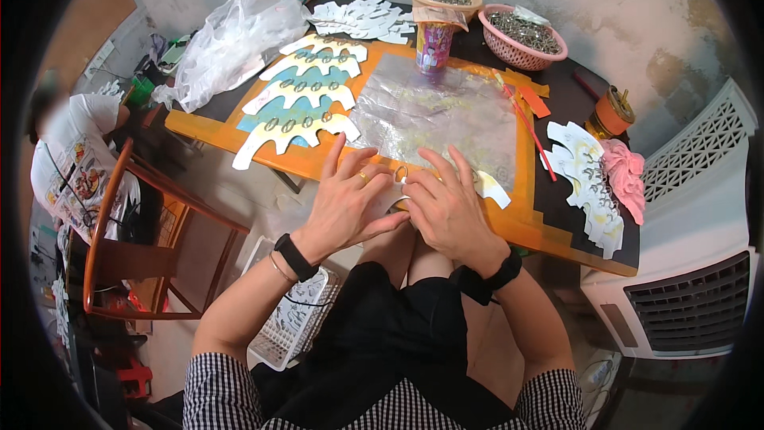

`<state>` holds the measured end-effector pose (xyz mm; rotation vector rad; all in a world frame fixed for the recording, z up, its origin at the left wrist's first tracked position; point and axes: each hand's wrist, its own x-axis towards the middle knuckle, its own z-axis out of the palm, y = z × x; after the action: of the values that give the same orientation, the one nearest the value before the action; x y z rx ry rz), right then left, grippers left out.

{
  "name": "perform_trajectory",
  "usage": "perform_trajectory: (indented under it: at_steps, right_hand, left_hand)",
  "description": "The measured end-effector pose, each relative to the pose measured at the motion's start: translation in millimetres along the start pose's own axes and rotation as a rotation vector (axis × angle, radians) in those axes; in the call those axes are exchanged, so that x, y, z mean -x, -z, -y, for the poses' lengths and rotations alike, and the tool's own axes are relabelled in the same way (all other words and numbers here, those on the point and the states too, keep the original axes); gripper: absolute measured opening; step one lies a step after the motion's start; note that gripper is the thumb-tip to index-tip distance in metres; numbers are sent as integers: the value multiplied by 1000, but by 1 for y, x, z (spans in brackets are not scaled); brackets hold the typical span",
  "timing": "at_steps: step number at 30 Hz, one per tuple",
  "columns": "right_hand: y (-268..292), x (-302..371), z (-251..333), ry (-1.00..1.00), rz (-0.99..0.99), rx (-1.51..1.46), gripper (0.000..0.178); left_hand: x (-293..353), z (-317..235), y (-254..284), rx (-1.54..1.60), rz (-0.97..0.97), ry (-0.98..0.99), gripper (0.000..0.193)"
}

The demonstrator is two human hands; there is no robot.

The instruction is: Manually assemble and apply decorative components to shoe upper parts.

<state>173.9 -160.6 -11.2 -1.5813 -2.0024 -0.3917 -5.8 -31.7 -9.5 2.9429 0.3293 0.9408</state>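
"Where's the strip being worked on?"

"The white strip (491, 189) is at the near edge of the table (539, 227), mostly under the fingers, one end poking out at two o'clock from the right hand (444, 205)."

"And the hands?"

"The left hand (350, 201) has its fingers fanned out, thumb reaching toward the right. The right one's fingers bend down beside a metal ring (402, 166). I can't tell whether either hand is pinching anything."

"So which step is this?"

"I'd judge it's placing rings on the strip. The strips (306, 98) at ten to eleven o'clock from the hands carry rows of them."

"What does the next move call for?"

"Probably keeping the strip steady while the ring is lined up, then pressed lightly. More metal pieces sit in the pink basket (517, 54) at one o'clock."
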Motion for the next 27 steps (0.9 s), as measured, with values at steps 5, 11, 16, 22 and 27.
perform_trajectory:
  at_steps: [5,11,16,22,27]
  right_hand:
    - [-1,2,0,-19,15,-29,17]
    - [-2,5,0,-88,-90,-45,19]
    - [-2,7,-2,-95,-93,-54,18]
    - [3,0,-3,-212,-184,-157,19]
    - [2,6,-5,-250,-199,-183,16]
  left_hand:
    - [1,-1,2,17,38,2,44]
    - [-6,-4,5,-95,44,-125,46]
    - [8,-15,-8,-111,105,-47,48]
    - [19,-24,-14,-112,30,31,49]
    - [14,-31,-9,30,26,117,47]
